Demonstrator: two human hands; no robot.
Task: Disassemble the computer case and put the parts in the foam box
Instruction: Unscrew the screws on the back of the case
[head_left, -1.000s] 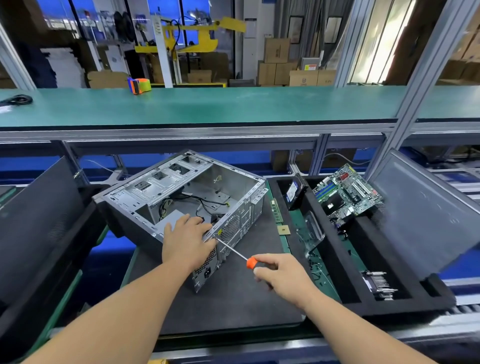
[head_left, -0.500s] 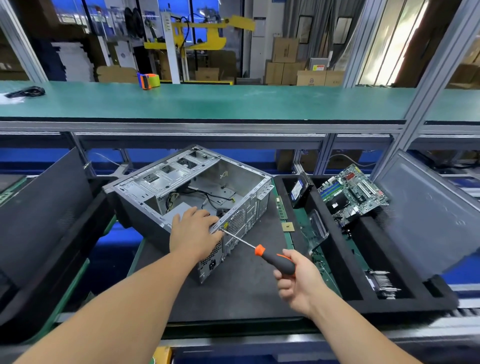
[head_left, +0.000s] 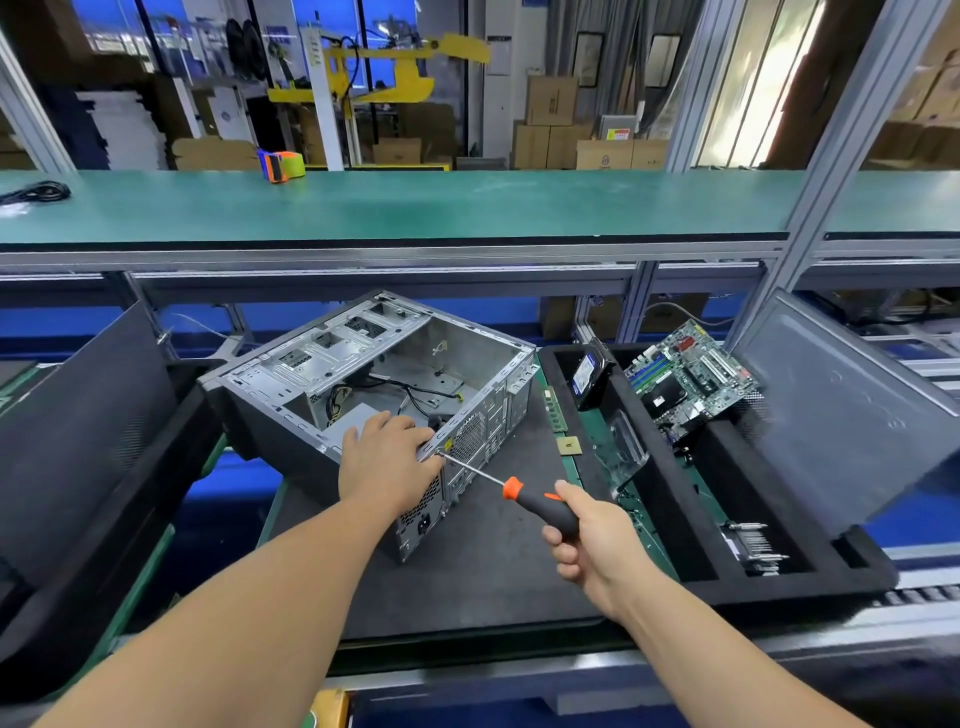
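The open grey computer case (head_left: 395, 364) lies on its side on a dark mat (head_left: 467, 571). My left hand (head_left: 387, 460) presses on its near rear corner, over the power supply. My right hand (head_left: 587, 535) grips a screwdriver (head_left: 540, 501) with a black and orange handle; its tip touches the case's rear panel beside my left thumb. The black foam box (head_left: 670, 525) stands to the right and holds a motherboard (head_left: 691, 376), a hard drive (head_left: 589, 376) and a heatsink (head_left: 753, 545).
A RAM stick (head_left: 555, 410) and a small CPU chip (head_left: 568, 444) lie on the mat between case and foam box. The box's grey lid (head_left: 841, 410) leans open at right. Another black foam box (head_left: 93, 441) stands at left. A green shelf (head_left: 415, 208) runs behind.
My right hand slid back along the screwdriver handle and lowered, while the tip stayed on the rear panel. My left hand stayed on the case.
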